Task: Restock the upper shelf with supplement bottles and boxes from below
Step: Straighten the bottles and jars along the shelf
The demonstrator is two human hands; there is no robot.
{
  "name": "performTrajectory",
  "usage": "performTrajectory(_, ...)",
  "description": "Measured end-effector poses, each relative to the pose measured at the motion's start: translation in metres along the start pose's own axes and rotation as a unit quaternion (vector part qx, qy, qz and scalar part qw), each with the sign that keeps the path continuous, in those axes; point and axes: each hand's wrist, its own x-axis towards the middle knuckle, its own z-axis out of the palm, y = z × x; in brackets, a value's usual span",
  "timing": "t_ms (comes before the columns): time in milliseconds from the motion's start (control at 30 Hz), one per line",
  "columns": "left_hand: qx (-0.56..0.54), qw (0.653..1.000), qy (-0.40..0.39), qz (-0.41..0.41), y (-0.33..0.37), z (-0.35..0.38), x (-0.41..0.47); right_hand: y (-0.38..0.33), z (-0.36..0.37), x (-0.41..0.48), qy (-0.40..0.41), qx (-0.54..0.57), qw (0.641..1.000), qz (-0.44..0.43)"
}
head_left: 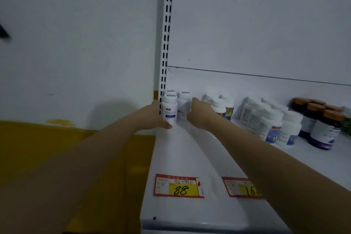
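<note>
Step in hand: seating stock in far-left corner of upper shelf (190, 156). Left hand (153, 115): fingers wrapped round front white bottle (169, 111), standing on shelf. Right hand (198, 115): against second white bottle (183, 103); grip I cannot tell. Further right: white bottle rows (269, 125), dark amber-capped bottles (322, 131). Next, I judge: release squarely, fetch more from below

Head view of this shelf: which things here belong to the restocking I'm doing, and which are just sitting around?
In the job: left hand holding the blue-label white bottle; right hand at the white bottle beside it; the shelf.
Just there: white bottles further right; dark orange-capped bottles; 88 price tag; slotted upright.
</note>
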Motion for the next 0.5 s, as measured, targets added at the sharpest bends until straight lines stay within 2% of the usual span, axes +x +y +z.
performTrajectory(200, -0.038, 0.998, -0.028, 0.029, -0.008, 0.003, 0.034, 0.003, 0.004, 0.029, -0.008, 0.016, 1.0, 0.024)
performTrajectory(500, -0.043, 0.998, -0.039, 0.031, -0.017, 0.005, 0.05, 0.002, 0.011, 0.041, 0.005, -0.02, 0.999, 0.027)
